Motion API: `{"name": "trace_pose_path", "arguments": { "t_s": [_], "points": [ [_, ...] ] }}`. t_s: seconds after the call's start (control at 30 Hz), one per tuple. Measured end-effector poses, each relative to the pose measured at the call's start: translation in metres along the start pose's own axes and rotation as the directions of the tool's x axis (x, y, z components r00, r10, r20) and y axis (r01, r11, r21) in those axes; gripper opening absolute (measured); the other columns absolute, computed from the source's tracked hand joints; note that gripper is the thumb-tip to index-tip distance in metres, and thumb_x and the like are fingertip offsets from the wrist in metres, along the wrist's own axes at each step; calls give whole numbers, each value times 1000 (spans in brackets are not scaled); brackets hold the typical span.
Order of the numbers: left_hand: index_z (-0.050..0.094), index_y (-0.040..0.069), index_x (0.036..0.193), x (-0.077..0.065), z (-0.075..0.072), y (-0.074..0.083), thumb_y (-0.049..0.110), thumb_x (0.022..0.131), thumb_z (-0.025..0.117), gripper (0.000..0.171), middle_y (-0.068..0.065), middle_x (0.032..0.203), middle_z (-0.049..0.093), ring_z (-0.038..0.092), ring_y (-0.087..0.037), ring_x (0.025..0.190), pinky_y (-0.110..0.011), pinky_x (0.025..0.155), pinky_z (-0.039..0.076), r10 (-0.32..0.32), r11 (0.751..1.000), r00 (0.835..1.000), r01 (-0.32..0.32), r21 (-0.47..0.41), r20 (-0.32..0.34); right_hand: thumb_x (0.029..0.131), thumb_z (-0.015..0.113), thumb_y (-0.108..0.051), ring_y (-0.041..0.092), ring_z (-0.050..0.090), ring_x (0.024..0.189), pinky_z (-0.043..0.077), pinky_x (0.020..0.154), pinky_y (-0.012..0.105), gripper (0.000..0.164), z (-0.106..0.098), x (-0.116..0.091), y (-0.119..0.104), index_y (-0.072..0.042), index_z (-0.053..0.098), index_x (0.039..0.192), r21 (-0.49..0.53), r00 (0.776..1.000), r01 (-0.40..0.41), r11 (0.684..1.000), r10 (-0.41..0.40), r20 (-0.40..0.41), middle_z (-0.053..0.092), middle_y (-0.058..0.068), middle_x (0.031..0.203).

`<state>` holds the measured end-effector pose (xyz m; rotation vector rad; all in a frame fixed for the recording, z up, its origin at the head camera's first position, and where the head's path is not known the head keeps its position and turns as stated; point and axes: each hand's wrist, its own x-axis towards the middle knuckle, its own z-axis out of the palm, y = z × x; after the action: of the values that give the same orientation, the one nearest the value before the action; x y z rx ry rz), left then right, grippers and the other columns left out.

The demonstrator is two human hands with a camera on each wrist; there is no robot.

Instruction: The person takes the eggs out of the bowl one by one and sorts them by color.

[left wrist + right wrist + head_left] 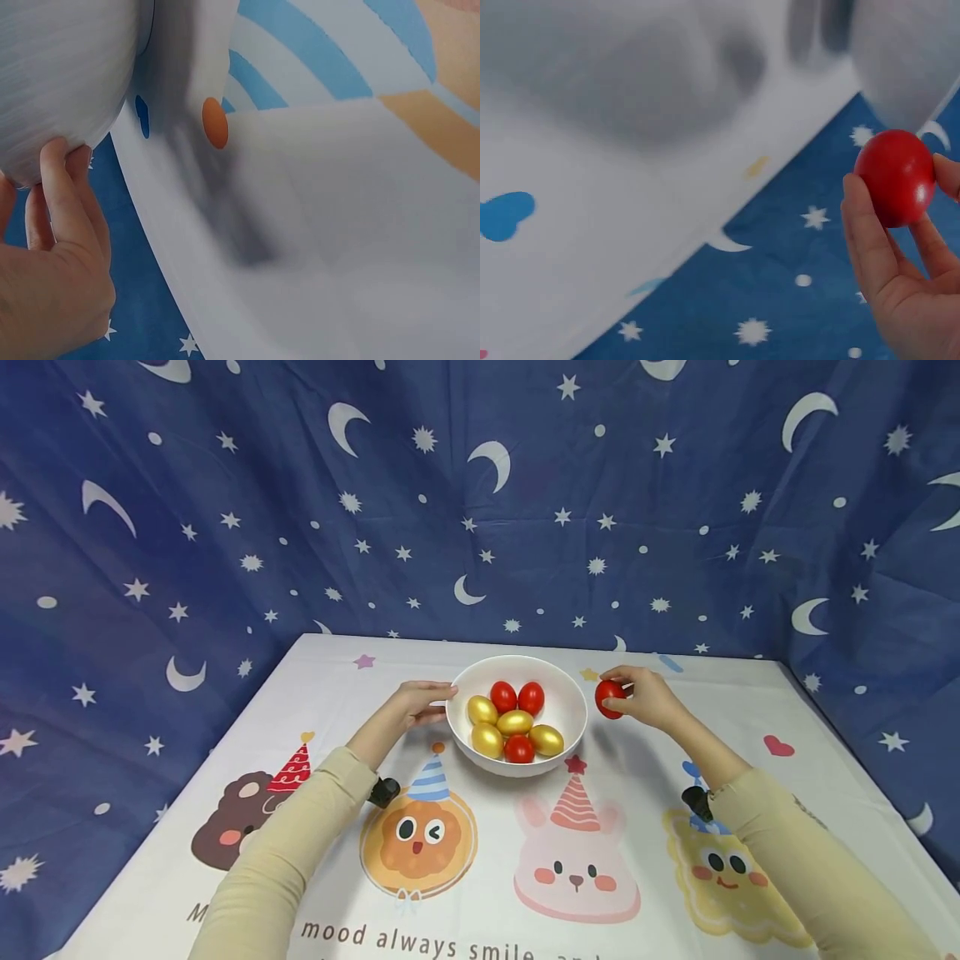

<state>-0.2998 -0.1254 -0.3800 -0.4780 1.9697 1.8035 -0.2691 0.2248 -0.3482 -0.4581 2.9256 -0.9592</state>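
A white bowl (517, 765) is at the middle of the table in the head view, with three red eggs (531, 697) and several gold eggs (547, 741) inside. My left hand (422, 703) grips the bowl's left side, thumb near the rim and fingers against the outer wall. In the left wrist view the fingers (61, 196) press on the bowl's curved wall (60, 82). Just right of the bowl, my right hand (647, 695) holds another red egg (610, 699) above the table. The right wrist view shows that egg (895, 178) pinched between thumb and fingertips.
A white tablecloth (480, 827) printed with cartoon party figures and lettering covers the table. Behind the table hangs a dark blue curtain (525, 527) with white moons and stars. Both forearms reach in from the near side, each with a small black device (384, 792) at the wrist.
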Motion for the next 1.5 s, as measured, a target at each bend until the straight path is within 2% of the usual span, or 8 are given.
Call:
{"name": "trace_pose_path", "arguments": {
  "t_s": [0.27, 0.4, 0.5, 0.67, 0.9, 1.0, 1.33, 1.5],
  "points": [
    [56, 12, 132, 1, 2, 1, 22, 90, 66, 44, -11, 134, 55, 64, -18, 98, -20, 78, 60, -2, 1000, 1000, 2, 2, -9, 84, 63, -4, 44, 57, 102, 60, 82, 48, 40, 9, 20, 24, 11, 55, 120, -43, 998, -38, 998, 40, 51, 56, 34, 117],
    [56, 12, 131, 0, 2, 0, 22, 90, 65, 44, -11, 134, 55, 65, -16, 89, -21, 81, 59, -3, 1000, 1000, 3, 1, -11, 83, 64, -5, 43, 56, 102, 60, 84, 47, 40, 17, 30, 31, 10, 55, 119, -64, 995, -56, 996, 61, 81, 57, 34, 116],
    [55, 12, 132, -2, 0, 0, 23, 90, 65, 45, -12, 135, 54, 64, -11, 77, -18, 74, 60, -3, 1000, 1000, 3, 1, -2, 83, 63, -7, 41, 56, 101, 61, 82, 44, 40, 23, 34, 32, 9, 55, 119, -72, 986, -104, 992, 112, 126, 56, 33, 117],
    [54, 13, 133, -3, -1, -2, 23, 90, 65, 46, -13, 135, 53, 63, -8, 70, -13, 60, 59, -4, 1000, 1000, 4, 2, 5, 84, 64, -8, 37, 57, 99, 63, 78, 38, 42, 31, 39, 31, 8, 54, 121, -79, 964, -177, 981, 189, 186, 55, 32, 117],
    [53, 12, 134, -1, -1, -3, 22, 91, 64, 45, -13, 136, 53, 63, -8, 71, -14, 63, 60, 4, 1000, 1000, -3, -6, 18, 84, 64, -9, 36, 56, 101, 62, 81, 38, 43, 35, 41, 32, 6, 53, 123, -107, 945, -249, 963, 266, 192, 54, 31, 119],
    [54, 13, 133, -1, -1, -2, 22, 91, 64, 45, -13, 135, 53, 64, -9, 72, -14, 62, 59, 6, 1000, 1000, -6, -6, 13, 84, 64, -8, 37, 55, 101, 62, 79, 38, 43, 34, 42, 32, 6, 52, 123, -106, 942, -248, 963, 265, 204, 53, 32, 119],
    [54, 11, 133, -1, 2, 2, 18, 90, 65, 44, -11, 136, 53, 62, -21, 104, -15, 62, 60, 2, 1000, 1000, -2, 2, 3, 83, 66, -10, 35, 52, 100, 63, 74, 36, 53, 33, 44, 31, 4, 44, 129, -120, 925, -229, 966, 254, 283, 50, 30, 118],
    [54, 11, 133, -2, 2, 3, 17, 90, 64, 45, -11, 137, 52, 57, -26, 118, -15, 63, 60, -11, 1000, 1000, 11, 0, 2, 83, 66, -11, 34, 52, 101, 62, 77, 38, 59, 33, 45, 27, 4, 40, 133, -145, 920, -216, 965, 252, 302, 49, 30, 120]
  ]
}}
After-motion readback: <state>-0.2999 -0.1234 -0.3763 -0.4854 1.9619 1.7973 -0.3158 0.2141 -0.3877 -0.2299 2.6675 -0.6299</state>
